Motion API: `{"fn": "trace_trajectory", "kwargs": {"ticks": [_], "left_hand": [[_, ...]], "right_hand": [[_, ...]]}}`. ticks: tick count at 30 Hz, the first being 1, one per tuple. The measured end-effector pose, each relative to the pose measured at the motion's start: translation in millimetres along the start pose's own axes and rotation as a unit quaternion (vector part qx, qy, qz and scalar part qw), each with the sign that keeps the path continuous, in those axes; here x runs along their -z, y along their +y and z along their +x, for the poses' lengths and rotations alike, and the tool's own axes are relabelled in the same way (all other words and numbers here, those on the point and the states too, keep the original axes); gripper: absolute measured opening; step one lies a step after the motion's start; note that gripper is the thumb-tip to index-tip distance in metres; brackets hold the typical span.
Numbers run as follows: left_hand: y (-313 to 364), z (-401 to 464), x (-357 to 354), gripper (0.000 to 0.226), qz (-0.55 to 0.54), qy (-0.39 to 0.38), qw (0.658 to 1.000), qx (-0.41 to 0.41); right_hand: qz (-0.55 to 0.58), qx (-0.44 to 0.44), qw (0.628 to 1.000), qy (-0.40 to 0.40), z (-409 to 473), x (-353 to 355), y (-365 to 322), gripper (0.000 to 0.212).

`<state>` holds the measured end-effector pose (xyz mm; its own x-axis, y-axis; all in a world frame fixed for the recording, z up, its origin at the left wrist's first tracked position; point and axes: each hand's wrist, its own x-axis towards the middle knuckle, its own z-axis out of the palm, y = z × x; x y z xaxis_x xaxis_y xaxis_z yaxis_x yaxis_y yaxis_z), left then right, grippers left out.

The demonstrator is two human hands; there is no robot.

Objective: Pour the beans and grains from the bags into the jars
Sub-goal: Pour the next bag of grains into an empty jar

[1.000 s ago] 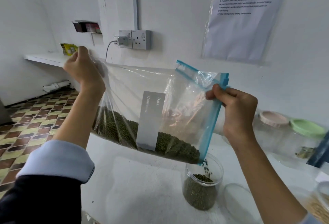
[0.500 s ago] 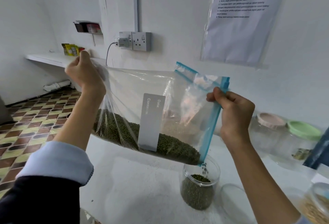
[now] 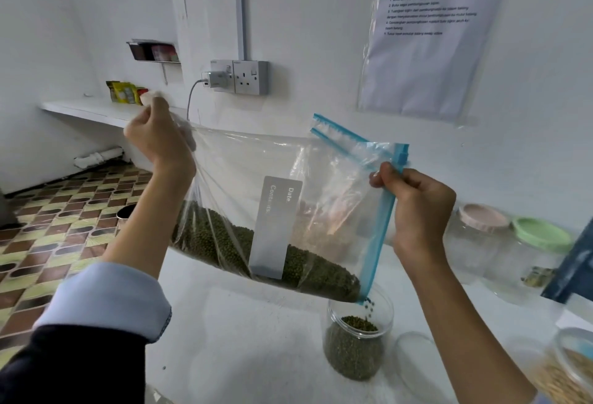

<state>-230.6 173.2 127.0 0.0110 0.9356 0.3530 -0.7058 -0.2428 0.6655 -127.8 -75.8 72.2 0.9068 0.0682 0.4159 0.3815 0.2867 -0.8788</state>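
Tilting the bag (image 3: 256, 211) so its low zipper corner hangs just above the open jar (image 3: 356, 339), my left hand (image 3: 157, 137) pinches the raised far corner, my right hand (image 3: 417, 207) the blue seal — funnelling beans (image 3: 369, 305) down.

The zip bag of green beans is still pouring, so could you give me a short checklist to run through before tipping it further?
1. Zip bag corner over the open jar: ok.
2. Green beans fall inside the jar's rim: ok.
3. Left hand grips the bag's closed end, raised: ok.
4. Right hand pinches the blue zip edge: ok.
5. Room left in the jar: ok, beans lie well below its rim.
6. Stray bean on the table: not ok, one dark speck at left.
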Motion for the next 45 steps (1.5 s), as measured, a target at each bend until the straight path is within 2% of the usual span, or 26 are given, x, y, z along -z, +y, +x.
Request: {"fn": "trace_trajectory", "kwargs": {"ticks": [2, 5, 13, 16, 20, 24, 27, 30, 33, 36, 39, 42, 45], "left_hand": [[0, 0, -1, 0.044, -0.009, -0.002, 1.000, -0.001], [-3, -1, -3, 0.039, -0.001, -0.018, 1.000, -0.007], [-7, 1, -5, 0.042, -0.011, -0.025, 1.000, -0.008], [-9, 1, -5, 0.040, -0.009, -0.030, 0.999, -0.011], [-8, 3, -6, 0.046, -0.019, -0.029, 0.999, -0.006], [-6, 4, -6, 0.041, -0.017, -0.029, 0.999, -0.006], [-8, 5, -6, 0.039, -0.018, -0.029, 0.999, -0.003], [-8, 3, -6, 0.040, -0.025, -0.039, 0.999, 0.005], [-6, 2, -6, 0.045, -0.024, -0.033, 0.999, 0.013], [-7, 3, -7, 0.041, -0.030, -0.039, 0.999, 0.010], [-9, 4, -6, 0.040, -0.023, -0.040, 0.999, 0.011], [-8, 6, -7, 0.042, -0.036, -0.044, 0.998, 0.012], [-7, 8, -8, 0.047, -0.046, -0.035, 0.998, 0.016]], "right_hand": [[0.019, 0.004, 1.000, 0.023, 0, 2, 2, 0.020], [0.004, 0.003, 1.000, -0.004, -2, 1, 5, 0.019], [0.030, 0.015, 0.999, 0.015, -1, 1, 6, 0.019], [0.008, 0.017, 1.000, -0.015, -3, 0, 8, 0.018], [0.021, 0.019, 1.000, -0.002, -3, 1, 7, 0.018], [0.025, 0.017, 0.999, 0.010, -3, -1, 5, 0.018], [0.009, 0.012, 1.000, -0.018, -4, -4, 4, 0.019], [0.024, 0.014, 0.999, 0.016, -4, -2, 6, 0.017], [0.011, 0.016, 1.000, -0.009, -7, -3, 5, 0.018], [0.025, 0.021, 0.999, 0.014, -6, -3, 5, 0.018], [0.000, 0.023, 0.999, -0.023, -4, -6, 4, 0.019], [0.013, 0.027, 1.000, -0.006, -2, -7, 3, 0.019], [-0.003, 0.025, 0.999, -0.031, -2, -10, 1, 0.019]]}}
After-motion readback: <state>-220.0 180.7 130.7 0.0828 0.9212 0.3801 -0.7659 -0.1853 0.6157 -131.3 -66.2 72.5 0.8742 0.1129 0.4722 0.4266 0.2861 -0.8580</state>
